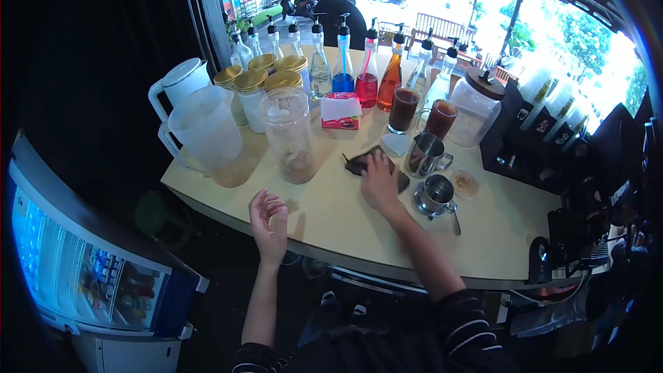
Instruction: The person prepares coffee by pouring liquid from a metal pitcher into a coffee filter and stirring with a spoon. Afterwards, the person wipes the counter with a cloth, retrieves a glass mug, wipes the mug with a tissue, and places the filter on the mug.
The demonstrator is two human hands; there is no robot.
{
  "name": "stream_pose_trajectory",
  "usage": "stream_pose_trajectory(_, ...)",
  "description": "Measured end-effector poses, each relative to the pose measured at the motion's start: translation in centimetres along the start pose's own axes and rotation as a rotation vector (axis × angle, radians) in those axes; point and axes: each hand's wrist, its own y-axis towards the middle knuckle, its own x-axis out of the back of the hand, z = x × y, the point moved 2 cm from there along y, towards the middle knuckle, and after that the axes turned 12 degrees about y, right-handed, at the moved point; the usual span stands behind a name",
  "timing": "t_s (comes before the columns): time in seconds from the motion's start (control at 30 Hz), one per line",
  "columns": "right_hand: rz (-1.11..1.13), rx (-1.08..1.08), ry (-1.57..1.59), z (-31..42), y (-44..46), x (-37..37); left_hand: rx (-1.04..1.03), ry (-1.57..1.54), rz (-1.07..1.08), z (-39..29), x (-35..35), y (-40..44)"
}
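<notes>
My right hand (379, 183) rests on a dark folded cloth (357, 164) on the counter, fingers bent over it. Just right of it are a steel milk jug (423, 155) and a small metal drip coffee filter (437, 192) on a saucer. My left hand (268, 224) hovers by the counter's front edge, fingers loosely curled and apart, holding nothing. The nearest thing to it is a tall clear plastic jar (290, 141) with some brown contents at the bottom. Behind the jug, two glass mugs, one (403, 110) left of the other (440, 119), hold dark brown drink.
Two plastic pitchers (207, 131) and several gold-lidded jars (250, 100) line the left of the counter (345, 235). Pump bottles (343, 69) stand along the back, behind a red tissue pack (340, 112). On the right are a wooden-lidded jar (475, 110) and a black cup holder (528, 131).
</notes>
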Motion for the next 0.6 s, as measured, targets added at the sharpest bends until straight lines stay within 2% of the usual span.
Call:
stream_pose_trajectory(0.1,0.063,0.185,0.059,2.9,1.3,-2.5,-0.010,0.007,0.027,0.0,-0.5,-0.5)
stream_pose_trajectory(0.17,0.159,0.321,0.139,5.2,-2.1,-2.1,-0.002,0.009,0.034,0.0,-0.7,-0.4)
stream_pose_trajectory(0.2,0.158,0.317,0.139,5.2,-3.2,-1.6,0.005,0.011,0.036,0.1,-0.7,-0.3)
stream_pose_trajectory(0.27,0.102,0.237,0.070,4.2,-4.8,-0.7,0.001,0.005,0.037,-0.1,-0.8,-0.2)
stream_pose_trajectory(0.3,0.099,0.109,0.037,3.4,-4.7,0.0,-0.006,-0.001,0.034,-0.2,-0.9,-0.1)
stream_pose_trajectory(0.33,0.099,0.107,0.036,3.0,-4.6,0.6,-0.006,-0.001,0.036,-0.2,-1.0,-0.2)
stream_pose_trajectory(0.4,0.055,-0.172,0.002,1.8,-4.1,1.8,0.003,0.003,0.033,-0.2,-1.2,-0.2)
stream_pose_trajectory(0.6,0.024,-0.304,0.036,0.2,-2.4,2.5,0.004,-0.006,0.044,0.2,-1.2,-0.1)
